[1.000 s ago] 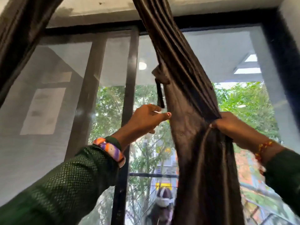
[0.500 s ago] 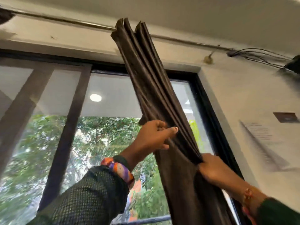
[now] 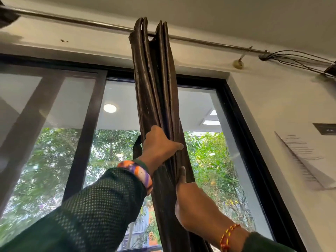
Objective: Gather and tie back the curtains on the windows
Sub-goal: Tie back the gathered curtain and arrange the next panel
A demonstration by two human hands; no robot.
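Observation:
A dark brown curtain [image 3: 156, 88] hangs bunched in tight folds from a metal rod [image 3: 72, 20] above the window [image 3: 116, 142]. My left hand [image 3: 158, 144] grips the gathered folds from the left, thumb across the front. My right hand [image 3: 189, 200] holds the bundle lower down from the right, thumb pointing up along the fabric. A dark tie strap [image 3: 137, 148] loops out from behind my left hand; its far end is hidden.
The black window frame [image 3: 241, 142] runs down the right, with a white wall [image 3: 291, 106] beyond it. Loose cables [image 3: 300, 60] trail from the rod's right end. A second dark curtain edge [image 3: 7, 15] shows at the top left.
The view has tilted further up, showing the rod and ceiling. My left hand now wraps the folds higher up, and my right hand has shifted to hold the bundle just beneath it.

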